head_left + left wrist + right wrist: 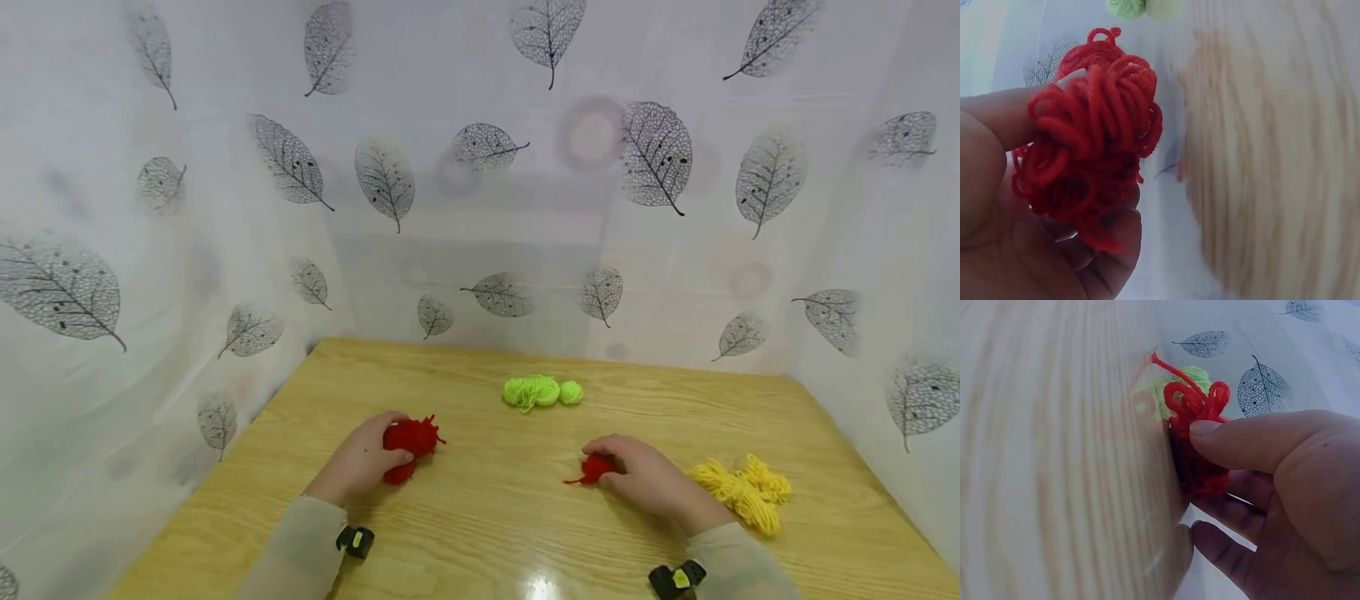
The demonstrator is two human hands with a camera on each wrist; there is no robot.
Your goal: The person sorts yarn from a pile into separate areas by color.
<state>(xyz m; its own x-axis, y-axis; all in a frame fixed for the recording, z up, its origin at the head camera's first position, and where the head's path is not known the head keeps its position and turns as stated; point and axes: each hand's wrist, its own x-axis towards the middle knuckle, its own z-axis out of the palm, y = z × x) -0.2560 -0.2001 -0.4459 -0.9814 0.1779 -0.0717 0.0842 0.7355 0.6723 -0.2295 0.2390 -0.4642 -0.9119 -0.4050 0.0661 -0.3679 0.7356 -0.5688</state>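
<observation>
My left hand grips a bundle of red yarn over the left part of the table. In the left wrist view the bundle's loops bulge out between thumb and curled fingers. On the right side, my right hand pinches a smaller red yarn bundle close to the tabletop. The right wrist view shows the thumb pressed on this small bundle, with a loose strand sticking out from its end. Part of each bundle is hidden by the fingers.
Light green yarn with a small green ball lies toward the back of the wooden table. Yellow yarn skeins lie beside my right forearm. A white leaf-printed sheet encloses the back and sides.
</observation>
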